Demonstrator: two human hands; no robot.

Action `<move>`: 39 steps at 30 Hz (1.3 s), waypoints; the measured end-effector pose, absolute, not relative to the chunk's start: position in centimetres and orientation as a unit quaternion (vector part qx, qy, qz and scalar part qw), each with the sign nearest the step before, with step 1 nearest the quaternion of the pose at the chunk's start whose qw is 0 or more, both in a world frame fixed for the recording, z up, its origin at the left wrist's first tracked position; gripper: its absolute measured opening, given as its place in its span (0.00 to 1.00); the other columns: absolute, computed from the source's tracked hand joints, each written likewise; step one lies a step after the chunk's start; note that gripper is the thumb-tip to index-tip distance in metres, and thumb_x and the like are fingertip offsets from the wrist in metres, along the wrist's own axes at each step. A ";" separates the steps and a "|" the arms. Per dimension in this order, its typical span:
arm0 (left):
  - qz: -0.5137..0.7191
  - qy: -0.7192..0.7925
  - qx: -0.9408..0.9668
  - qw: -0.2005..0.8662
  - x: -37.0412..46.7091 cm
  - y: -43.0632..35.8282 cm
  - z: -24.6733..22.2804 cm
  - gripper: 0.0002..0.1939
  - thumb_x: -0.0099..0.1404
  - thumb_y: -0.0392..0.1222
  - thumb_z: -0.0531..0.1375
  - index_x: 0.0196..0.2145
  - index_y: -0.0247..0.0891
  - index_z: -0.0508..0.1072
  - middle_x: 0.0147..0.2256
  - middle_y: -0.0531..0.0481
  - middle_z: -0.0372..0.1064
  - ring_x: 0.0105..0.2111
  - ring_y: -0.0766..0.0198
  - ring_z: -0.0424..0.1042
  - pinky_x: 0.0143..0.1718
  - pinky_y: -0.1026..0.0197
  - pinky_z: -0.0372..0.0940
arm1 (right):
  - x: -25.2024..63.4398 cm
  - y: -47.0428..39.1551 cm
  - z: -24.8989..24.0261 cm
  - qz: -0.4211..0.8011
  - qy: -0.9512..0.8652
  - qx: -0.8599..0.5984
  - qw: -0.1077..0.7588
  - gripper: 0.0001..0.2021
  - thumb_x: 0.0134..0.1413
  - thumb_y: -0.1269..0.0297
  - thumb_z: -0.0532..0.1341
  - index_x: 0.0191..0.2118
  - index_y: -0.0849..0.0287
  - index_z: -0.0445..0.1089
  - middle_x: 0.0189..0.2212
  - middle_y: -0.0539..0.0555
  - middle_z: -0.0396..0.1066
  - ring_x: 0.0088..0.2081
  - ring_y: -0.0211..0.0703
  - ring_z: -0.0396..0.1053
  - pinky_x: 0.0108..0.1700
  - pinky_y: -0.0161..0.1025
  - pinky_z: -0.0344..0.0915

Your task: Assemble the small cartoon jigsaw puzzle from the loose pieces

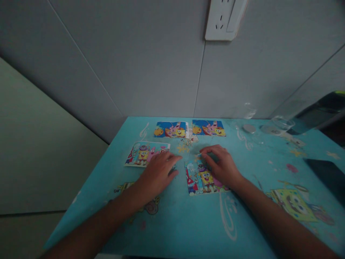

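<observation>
My right hand (222, 163) hovers over the top edge of a cartoon jigsaw puzzle (195, 181) with a sponge character. Its thumb and fingers are pinched together, and anything between them is too small to make out. My left hand (160, 169) is open, fingers stretched toward the puzzle with nothing in them. It partly covers a white-edged picture card (142, 153) showing the same characters. A few small loose pieces (192, 139) lie on the table beyond both hands. The puzzle's right side is hidden under my right hand.
Two blue cartoon pictures, a left one (169, 129) and a right one (208, 128), lie at the back by the wall. A clear jar (281, 124), a round lid (249, 128) and a dark flat object (326, 176) are on the right. The tablecloth (183, 223) is printed turquoise.
</observation>
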State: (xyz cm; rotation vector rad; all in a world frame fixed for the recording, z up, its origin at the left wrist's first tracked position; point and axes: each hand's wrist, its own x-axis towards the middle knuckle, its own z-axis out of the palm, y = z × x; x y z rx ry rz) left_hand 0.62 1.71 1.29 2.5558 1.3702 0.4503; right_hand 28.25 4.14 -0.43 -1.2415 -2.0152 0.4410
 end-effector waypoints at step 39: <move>0.191 0.358 0.910 0.083 4.4 -1.1 -0.3 0.16 0.76 0.42 0.57 0.57 0.32 0.71 0.61 0.39 0.68 0.61 0.46 0.65 0.64 0.41 0.61 | 26.6 3.6 1.1 0.043 -0.882 -0.437 0.170 0.06 0.70 0.64 0.62 0.42 0.55 0.78 0.42 0.53 0.79 0.44 0.49 0.70 0.48 0.48 0.54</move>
